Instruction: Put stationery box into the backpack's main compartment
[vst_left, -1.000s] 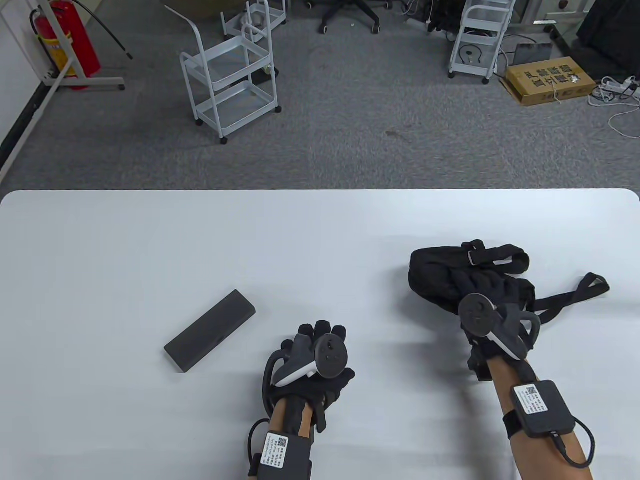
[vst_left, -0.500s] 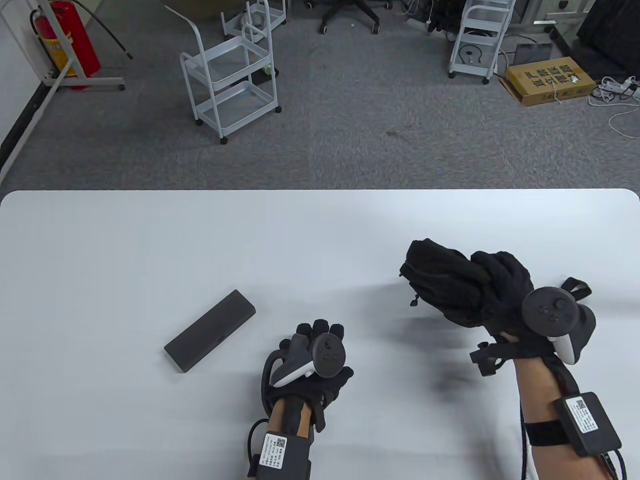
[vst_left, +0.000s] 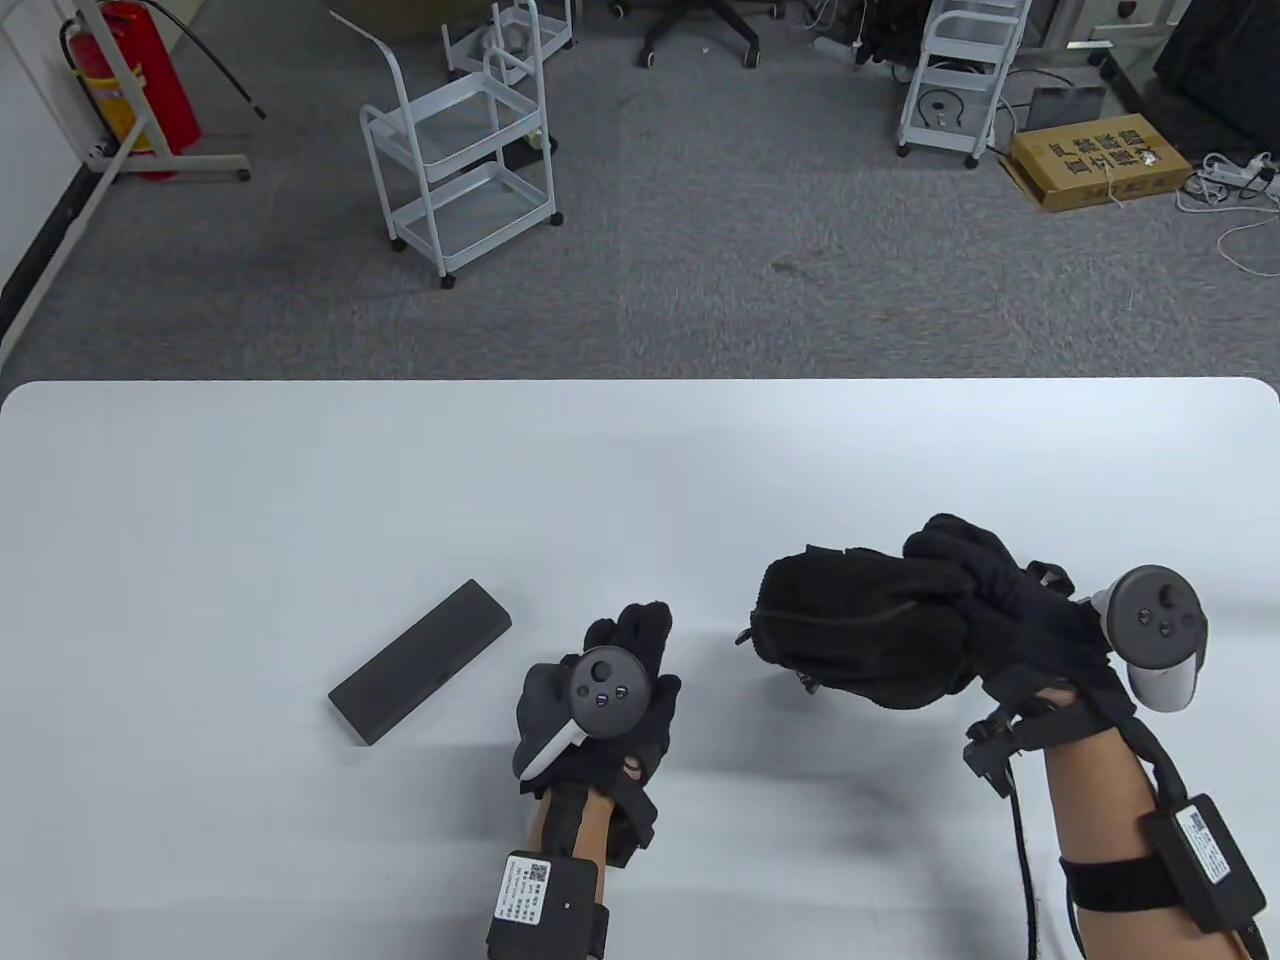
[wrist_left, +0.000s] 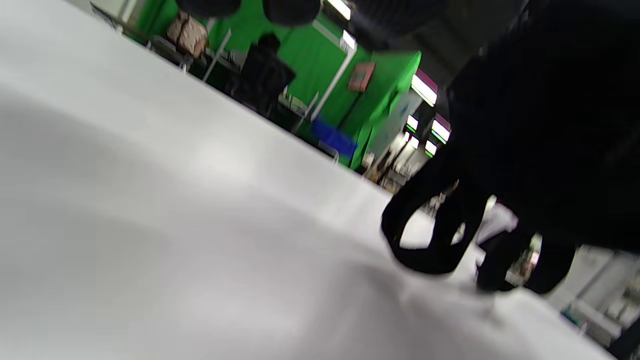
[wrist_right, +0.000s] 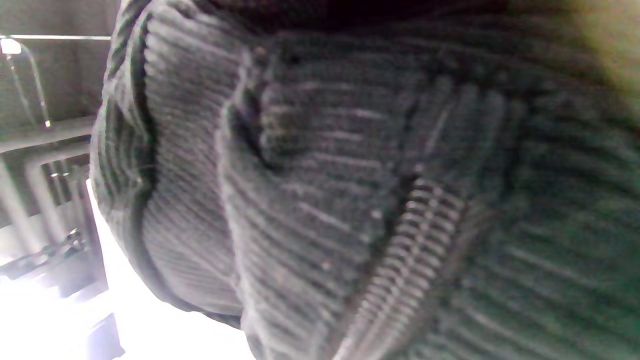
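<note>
The stationery box is a long dark grey case lying flat at the near left of the white table. My left hand is just right of it, empty, fingers pointing away. My right hand grips the black backpack and holds it above the table at the near right. In the left wrist view the backpack hangs at the right with its straps dangling to the table. The right wrist view is filled by the backpack's ribbed fabric and a closed zipper.
The floor beyond the table's far edge holds white carts, a cardboard box and a fire extinguisher. Bare tabletop lies between the stationery box and the backpack.
My right hand took hold of the backpack, lifted it off the table and carried it left and nearer. My left hand turned and shifted slightly right. The stationery box has not moved.
</note>
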